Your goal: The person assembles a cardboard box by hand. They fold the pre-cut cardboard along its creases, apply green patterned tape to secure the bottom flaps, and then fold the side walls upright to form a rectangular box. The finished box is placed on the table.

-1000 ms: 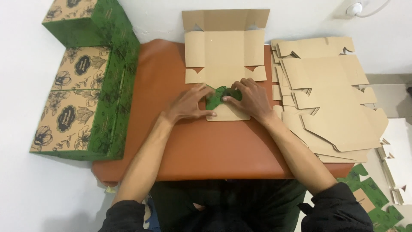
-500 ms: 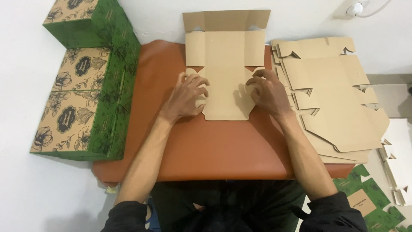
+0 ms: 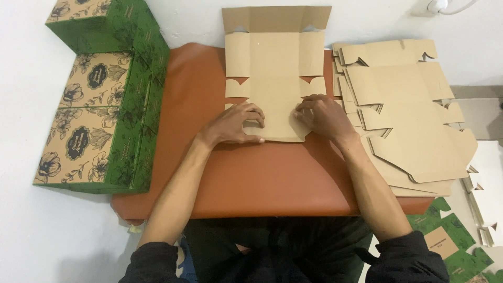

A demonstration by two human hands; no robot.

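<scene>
While both hands sit on the near end of the flat blank (image 3: 276, 73), neither one is really closed around anything. Only one view here, the head camera looking straight down.

Left hand (image 3: 236, 124): fingers curled, tips pressing down on the blank's near-left corner, thumb along its front edge. It's a loose claw shape, half open, pinning the card rather than gripping it. Right hand (image 3: 322, 116): same deal on the near-right corner, fingers bent and lying on the card, palm down. Can't tell if any flap is pinched under it.

The blank lies plain brown side up on the orange mat (image 3: 251, 178), stretching away from the hands toward the wall, its far flap tipped up against the wall. Side tabs stick out a bit beyond each hand.

Just right of the right hand, touching distance, is a stack (image 3: 408, 120) of more unfolded blanks, fanned out messily and hanging off the mat's right edge. Well left of the left hand are finished boxes (image 3: 99, 110), green with floral tan tops, lined up in a row. Down past the right elbow a few green printed sheets (image 3: 450, 241) lie on the floor.
</scene>
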